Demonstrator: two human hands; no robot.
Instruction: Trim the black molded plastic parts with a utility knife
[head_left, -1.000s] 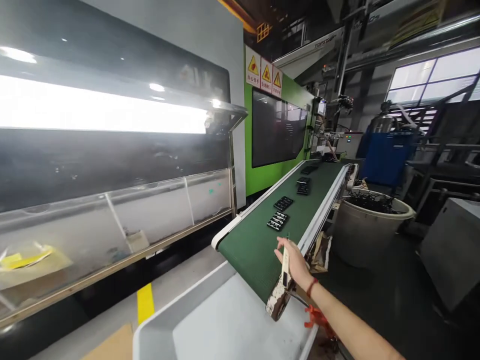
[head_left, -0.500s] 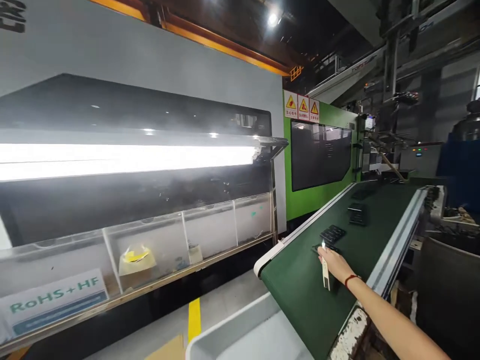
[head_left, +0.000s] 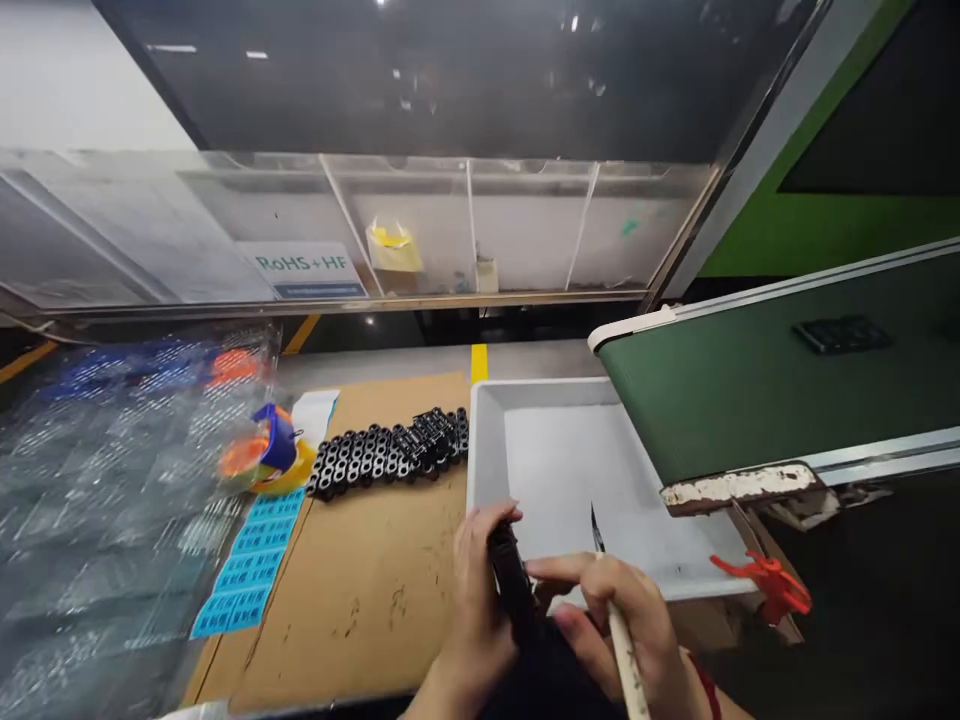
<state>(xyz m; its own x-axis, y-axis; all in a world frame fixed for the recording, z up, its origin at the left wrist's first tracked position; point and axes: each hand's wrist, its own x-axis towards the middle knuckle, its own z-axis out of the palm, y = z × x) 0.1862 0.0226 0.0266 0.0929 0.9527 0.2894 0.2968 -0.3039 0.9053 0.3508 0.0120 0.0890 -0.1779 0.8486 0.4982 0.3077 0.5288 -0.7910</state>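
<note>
Close to me at the front, my left hand grips a black moulded plastic part, blurred and held on edge. My right hand has a craft knife with a pale handle tucked in it, the dark pointed blade upward. The right fingertips reach the side of the black part; whether they pinch it I cannot tell. On the cardboard to the left lies a row of black parts with round holes, several more piled on its right end.
A white tray sits beyond my hands. To its right, the green conveyor belt carries another black part. Red-handled cutters lie by the tray. Blue labels, tape rolls and clear plastic bags are at left.
My view has swung left and down from the conveyor. My right hand has come back from the belt with the knife; my left hand is now in view holding a black part.
</note>
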